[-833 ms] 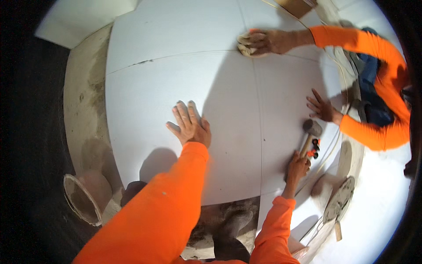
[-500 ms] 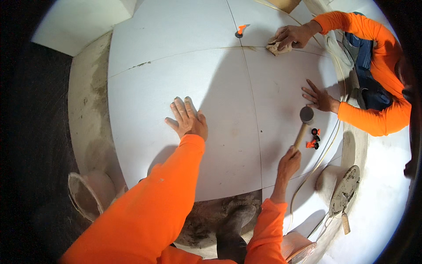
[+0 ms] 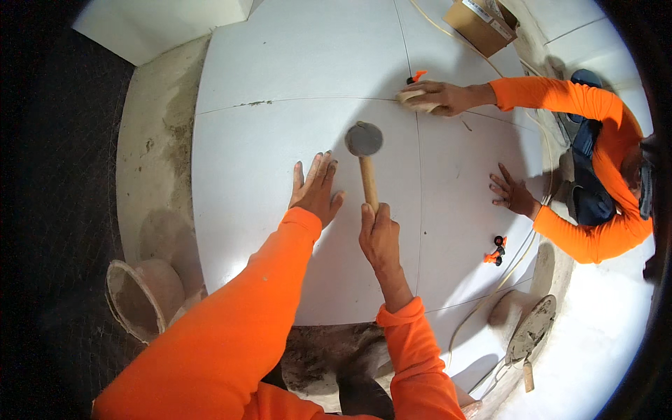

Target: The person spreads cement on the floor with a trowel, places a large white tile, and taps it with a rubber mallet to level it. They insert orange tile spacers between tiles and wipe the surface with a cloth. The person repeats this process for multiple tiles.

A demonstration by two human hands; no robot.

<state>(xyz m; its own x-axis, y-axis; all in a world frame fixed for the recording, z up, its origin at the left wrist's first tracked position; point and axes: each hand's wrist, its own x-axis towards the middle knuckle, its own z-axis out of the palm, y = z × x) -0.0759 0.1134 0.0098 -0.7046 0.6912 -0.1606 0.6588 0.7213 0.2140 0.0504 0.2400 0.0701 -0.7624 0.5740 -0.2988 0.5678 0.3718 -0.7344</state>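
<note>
My right hand (image 3: 381,238) is wrapped round the wooden handle of a rubber mallet (image 3: 364,140). The dark, round mallet head is over the large pale tile (image 3: 280,133), right of my left hand; I cannot tell whether it touches the tile. My left hand (image 3: 318,185) rests flat on the same tile, fingers stretched out and holding nothing. On the right, a co-worker in orange sleeves presses a beige cloth or sponge (image 3: 423,105) near the tile joint. That person's other hand (image 3: 516,196) lies spread on the neighbouring tile.
Orange and black tile levelling clips (image 3: 495,250) lie at the right; another clip (image 3: 418,75) stands by the far joint. A pale hose or cable runs along the right. Buckets (image 3: 143,297) stand at left and right, with a trowel (image 3: 528,376) and cardboard box (image 3: 483,26).
My right hand has swung the mallet left, from the right-hand tile to near my left hand. My left hand has turned slightly. The co-worker's cloth has moved left along the joint.
</note>
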